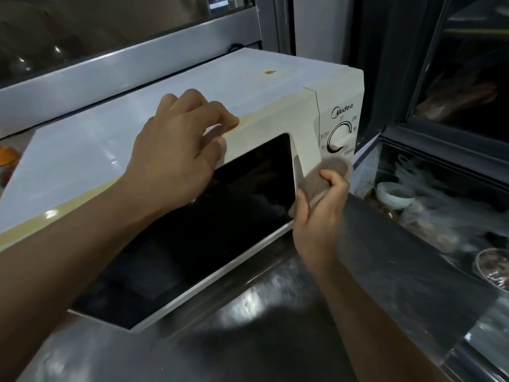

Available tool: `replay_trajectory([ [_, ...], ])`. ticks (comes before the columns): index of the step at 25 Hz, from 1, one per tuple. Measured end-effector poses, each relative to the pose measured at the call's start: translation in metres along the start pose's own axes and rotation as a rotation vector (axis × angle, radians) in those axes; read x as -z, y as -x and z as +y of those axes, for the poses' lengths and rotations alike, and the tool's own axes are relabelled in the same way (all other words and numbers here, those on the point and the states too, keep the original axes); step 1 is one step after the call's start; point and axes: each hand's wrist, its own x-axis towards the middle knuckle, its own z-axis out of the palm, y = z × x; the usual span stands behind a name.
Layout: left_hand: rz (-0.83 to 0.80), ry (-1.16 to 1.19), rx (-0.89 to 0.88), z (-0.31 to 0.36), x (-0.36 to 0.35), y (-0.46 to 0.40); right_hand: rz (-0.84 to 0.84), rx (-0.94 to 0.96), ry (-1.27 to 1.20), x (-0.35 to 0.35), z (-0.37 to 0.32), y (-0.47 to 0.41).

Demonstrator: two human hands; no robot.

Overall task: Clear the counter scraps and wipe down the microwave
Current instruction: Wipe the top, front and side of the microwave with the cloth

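A white microwave (pixel 275 117) with a dark door window stands on a steel counter (pixel 261 326). My left hand (pixel 176 150) rests on its top front edge, fingers loosely curled over the rim and holding nothing. My right hand (pixel 319 216) grips a brown cloth (pixel 327 175) and holds it against the microwave's front, just below the round dial (pixel 340 139) of the control panel. A small orange stain (pixel 270 72) sits on the microwave's top near the back.
To the right of the counter, a lower ledge holds a white bowl (pixel 394 194), clear plastic bags (pixel 440 216) and a foil-covered dish (pixel 493 268). A window frame (pixel 124 64) runs behind the microwave. Something orange (pixel 8 158) lies at the far left edge.
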Motion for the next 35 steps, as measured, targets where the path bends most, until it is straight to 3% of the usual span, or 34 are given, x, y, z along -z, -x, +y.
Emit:
replay_trajectory([
  [4,0.012,-0.009,-0.014,0.001,0.000,0.001,-0.083,-0.292,0.001,-0.017,0.036,0.034],
  [9,0.030,-0.025,-0.026,0.000,0.002,0.001,-0.172,-0.437,-0.095,-0.016,0.041,0.029],
  [12,0.008,-0.013,-0.051,0.001,0.005,0.005,-0.136,-0.442,-0.086,-0.012,0.042,0.024],
  [17,0.130,-0.073,-0.116,-0.005,0.032,0.030,0.009,-0.622,-0.180,-0.038,0.026,0.046],
  [22,0.100,-0.237,-0.001,-0.033,0.043,0.085,-0.020,-0.571,-0.163,-0.058,-0.002,0.095],
  [31,0.124,-0.281,0.038,-0.045,0.032,0.090,0.120,-0.669,-0.143,-0.042,0.034,0.037],
  [35,0.119,-0.273,0.077,-0.039,0.035,0.090,-0.012,-0.696,-0.249,-0.056,0.007,0.061],
])
